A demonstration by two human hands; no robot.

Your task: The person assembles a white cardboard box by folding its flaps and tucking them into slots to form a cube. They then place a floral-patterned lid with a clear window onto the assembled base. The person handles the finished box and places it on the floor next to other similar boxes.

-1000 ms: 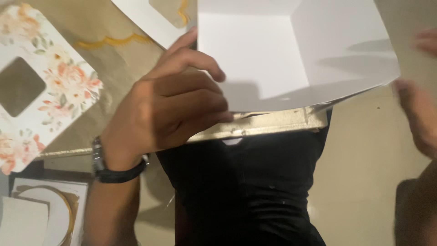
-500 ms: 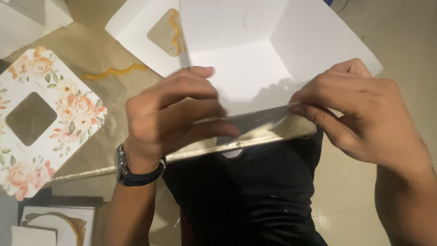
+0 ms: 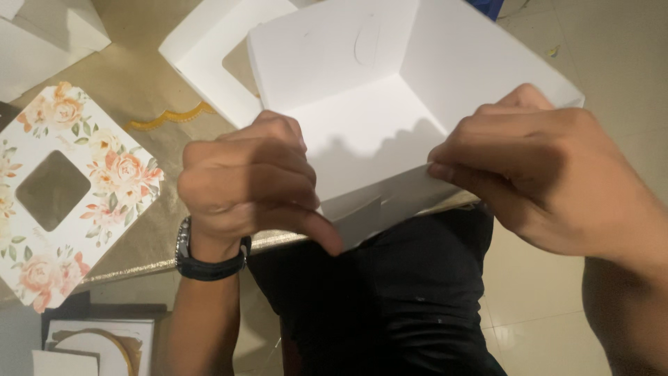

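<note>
We have the white box (image 3: 362,118) open-side up at the near edge of the gold cloth (image 3: 139,230), right over our lap, both hands pinching its near wall. Left hand (image 3: 247,188) is curled tight, thumb pressing the folded flap at the near-left corner; right hand (image 3: 536,174) grips the near-right rim between thumb and fingers. Risks as we judge them: the flap under the left thumb looks only half tucked, so easing the pinch could let it spring back out and the wall open. Pressing too hard could crease or dent the thin card. The box hangs partly off the cloth edge, so letting go with both hands could tip it toward the lap. A second white box (image 3: 209,52) with a window sits touching or just behind it, and a push forward would shove that one. Floral lid (image 3: 76,188) lies well to the left, out of the way.
</note>
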